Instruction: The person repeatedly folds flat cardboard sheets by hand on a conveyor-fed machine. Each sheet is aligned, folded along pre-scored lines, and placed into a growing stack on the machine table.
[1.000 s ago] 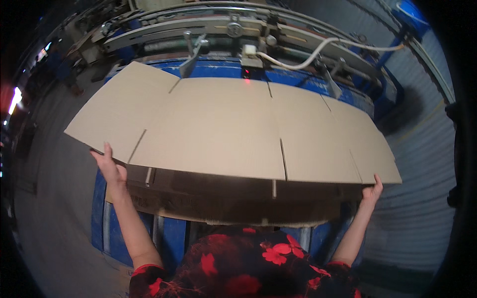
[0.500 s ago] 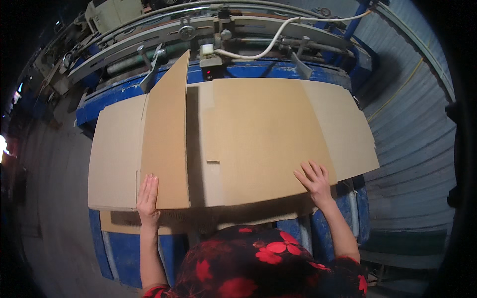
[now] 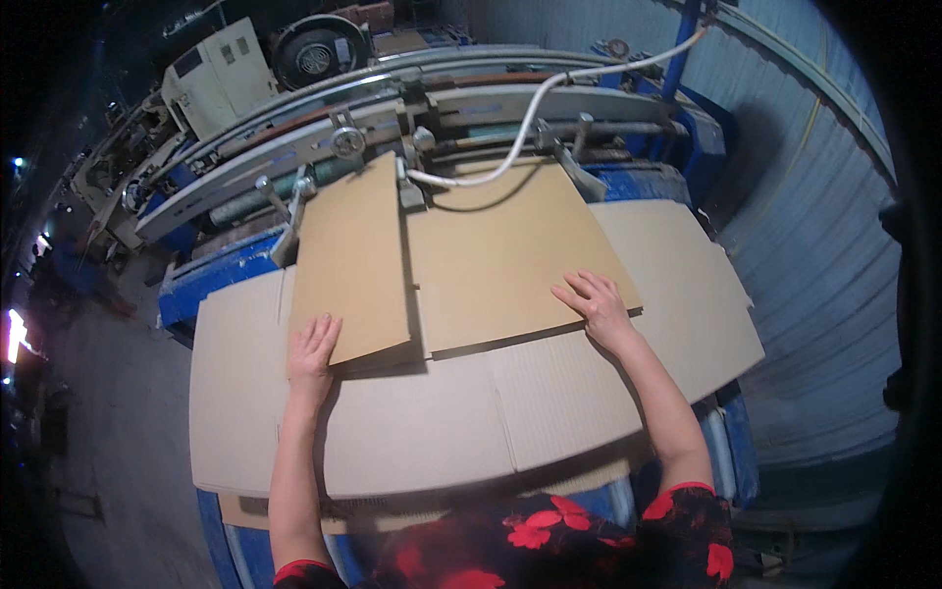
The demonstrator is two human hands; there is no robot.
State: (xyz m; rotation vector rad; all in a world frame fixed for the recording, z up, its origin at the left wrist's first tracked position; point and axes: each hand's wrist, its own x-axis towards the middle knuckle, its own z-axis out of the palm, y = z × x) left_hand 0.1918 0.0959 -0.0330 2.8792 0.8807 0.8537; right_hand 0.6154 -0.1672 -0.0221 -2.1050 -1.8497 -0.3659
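Observation:
A folded cardboard sheet (image 3: 520, 255) lies on top of a wider stack of flat cardboard (image 3: 412, 432), its far edge reaching under parts of the machine (image 3: 412, 191). Its narrow left panel (image 3: 358, 260) is folded over and slightly raised, with a dark gap between it and the wider panel. My left hand (image 3: 314, 355) rests at that panel's near left corner, fingers stretched along the surface; its thumb does not show clearly. Near the wide panel's near right corner, my right hand (image 3: 599, 309) lies with fingers spread on the board.
Metal rails and rollers cross behind the cardboard on a blue frame (image 3: 235, 270). A white cable (image 3: 535, 108) hangs over them. Corrugated metal wall (image 3: 814, 294) stands on the right. Grey floor (image 3: 128, 432) runs along the left, with other machinery farther back.
Both hands have moved away from me, and the folded sheet has slid forward toward the machine. More of the cardboard underneath now shows at the near side. The camera view has shifted too.

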